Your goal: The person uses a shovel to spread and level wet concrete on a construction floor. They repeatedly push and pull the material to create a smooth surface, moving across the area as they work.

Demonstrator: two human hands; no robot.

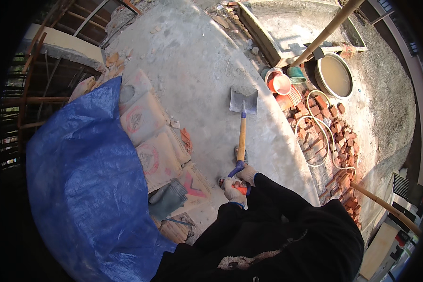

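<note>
The long-handled shovel (pixel 242 134) stands out near the middle of the frame, its metal blade (pixel 243 101) toward the top and some grey material at the blade's far edge; whether the blade rests on the ground or hangs just above it, I cannot tell. The gloved left hand (pixel 232 191) is curled around the orange grip (pixel 242 189), while the gloved right hand (pixel 247 173) closes on the handle just beside it, its fingers partly hidden. With the hands this near each other, control is probably weak: sliding one down the wooden shaft should give better leverage, and a level blade should keep its load from slipping. The floor (pixel 197 61) is dusty grey concrete, likely firm but gritty underfoot. Printed sacks (pixel 157 157) lie left of centre, next to a blue tarp (pixel 80 174) that fills the lower left. Right of the slab's sunlit edge come scattered bricks (pixel 320 102), a pale looped hose (pixel 296 126), a red bucket (pixel 280 84), a round tub (pixel 319 80) of cloudy liquid and, at upper right, a low-walled basin (pixel 263 42).
</note>
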